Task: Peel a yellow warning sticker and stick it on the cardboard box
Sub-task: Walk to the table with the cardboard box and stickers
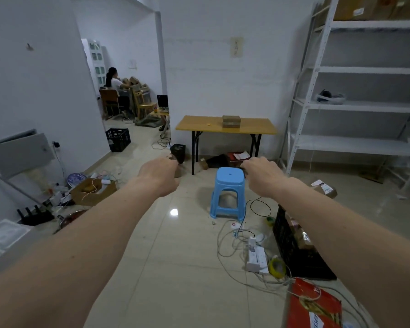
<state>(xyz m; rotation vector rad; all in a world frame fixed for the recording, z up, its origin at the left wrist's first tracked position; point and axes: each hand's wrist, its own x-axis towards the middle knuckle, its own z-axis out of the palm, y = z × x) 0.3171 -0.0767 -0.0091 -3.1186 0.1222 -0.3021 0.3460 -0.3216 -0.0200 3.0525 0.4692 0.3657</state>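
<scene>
A small brown cardboard box (231, 121) stands on a yellow-topped folding table (258, 129) against the far wall. A tiny yellow piece (208, 125), too small to tell what it is, lies on the tabletop left of the box. My left hand (159, 176) and my right hand (263, 176) are stretched out in front of me, well short of the table. I see the backs of both hands, with the fingers curled down and away. Nothing shows in either hand.
A blue plastic stool (229, 192) stands on the tiled floor between me and the table. Cables and a power strip (256, 254) lie at the right by a black crate (294, 247). White shelving (355, 105) fills the right wall. Clutter lines the left wall; a person sits in the far room.
</scene>
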